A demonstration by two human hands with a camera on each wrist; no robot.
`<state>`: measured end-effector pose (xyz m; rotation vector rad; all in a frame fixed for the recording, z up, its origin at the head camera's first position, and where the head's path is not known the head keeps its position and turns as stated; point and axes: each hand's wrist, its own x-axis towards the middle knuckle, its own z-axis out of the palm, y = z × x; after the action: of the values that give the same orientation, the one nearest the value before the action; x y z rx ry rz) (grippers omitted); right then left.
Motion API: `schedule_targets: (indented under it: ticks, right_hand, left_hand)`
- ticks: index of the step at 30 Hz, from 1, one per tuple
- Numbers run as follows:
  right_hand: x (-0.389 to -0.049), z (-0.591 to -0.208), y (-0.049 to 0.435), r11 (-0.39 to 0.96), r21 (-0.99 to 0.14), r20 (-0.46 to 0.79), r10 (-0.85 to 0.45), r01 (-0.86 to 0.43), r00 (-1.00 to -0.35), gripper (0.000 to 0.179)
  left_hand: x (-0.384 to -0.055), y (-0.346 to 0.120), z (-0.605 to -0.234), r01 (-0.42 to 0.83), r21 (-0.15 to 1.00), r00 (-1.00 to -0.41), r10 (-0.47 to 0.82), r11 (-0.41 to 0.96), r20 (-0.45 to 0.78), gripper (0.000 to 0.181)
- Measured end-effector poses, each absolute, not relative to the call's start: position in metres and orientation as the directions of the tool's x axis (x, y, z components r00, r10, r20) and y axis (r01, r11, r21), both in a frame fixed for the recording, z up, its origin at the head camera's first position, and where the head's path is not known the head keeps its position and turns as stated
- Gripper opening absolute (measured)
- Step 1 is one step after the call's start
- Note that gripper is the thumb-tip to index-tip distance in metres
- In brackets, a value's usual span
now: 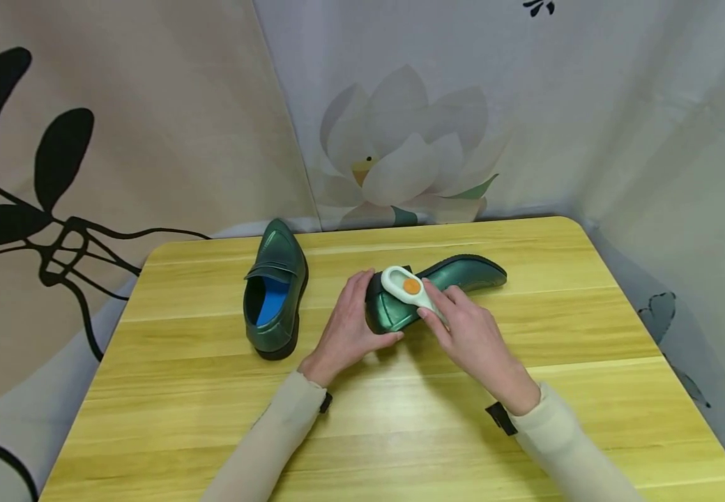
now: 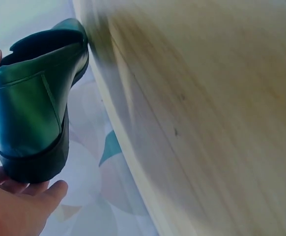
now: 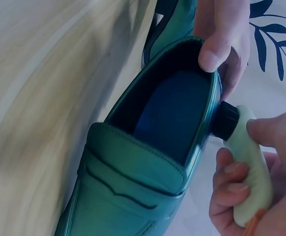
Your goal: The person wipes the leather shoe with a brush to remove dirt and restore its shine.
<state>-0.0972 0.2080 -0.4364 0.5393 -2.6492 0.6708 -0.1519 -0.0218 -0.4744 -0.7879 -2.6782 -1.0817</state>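
Observation:
A dark green loafer (image 1: 463, 273) lies tipped on its side near the middle of the table. My left hand (image 1: 351, 329) grips it at the heel, with the thumb over the collar in the right wrist view. In my right hand (image 1: 472, 338) is a small white shoe brush (image 1: 413, 287) with an orange spot on it. The brush's black bristles (image 3: 225, 121) touch the outer side of the loafer, just below its opening. The blue insole (image 3: 165, 118) shows inside the shoe.
A second green loafer (image 1: 275, 293) stands upright to the left, toe pointing to the back. The yellow wooden table (image 1: 168, 390) ends at a back edge against pale patterned curtains (image 1: 180, 125), which also hang along both sides.

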Motion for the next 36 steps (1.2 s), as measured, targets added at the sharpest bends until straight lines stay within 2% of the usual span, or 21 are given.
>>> schedule_targets:
  ticks: [10,17,25,32,36]
  right_hand:
    - [-0.103,-0.437,0.206,0.842,-0.38,0.448,-0.194,-0.383,-0.873,0.049]
    - [-0.104,-0.437,0.2,0.811,-0.372,0.483,-0.247,-0.452,-0.84,0.051]
    - [-0.106,-0.441,0.216,0.848,-0.402,0.451,-0.145,-0.345,-0.881,0.049]
    - [-0.102,-0.44,0.206,0.789,-0.385,0.481,-0.27,-0.478,-0.834,0.053]
    - [-0.098,-0.44,0.205,0.789,-0.378,0.486,-0.277,-0.485,-0.829,0.052]
  left_hand:
    - [-0.152,-0.02,-0.476,0.553,0.578,-0.832,0.424,0.6,0.357,0.113]
    - [-0.151,-0.018,-0.475,0.585,0.568,-0.81,0.436,0.578,0.391,0.111]
    - [-0.15,-0.019,-0.477,0.569,0.566,-0.822,0.43,0.597,0.372,0.116]
    - [-0.15,-0.019,-0.477,0.575,0.571,-0.818,0.428,0.586,0.384,0.111]
    - [-0.15,-0.018,-0.477,0.564,0.576,-0.826,0.425,0.592,0.371,0.112]
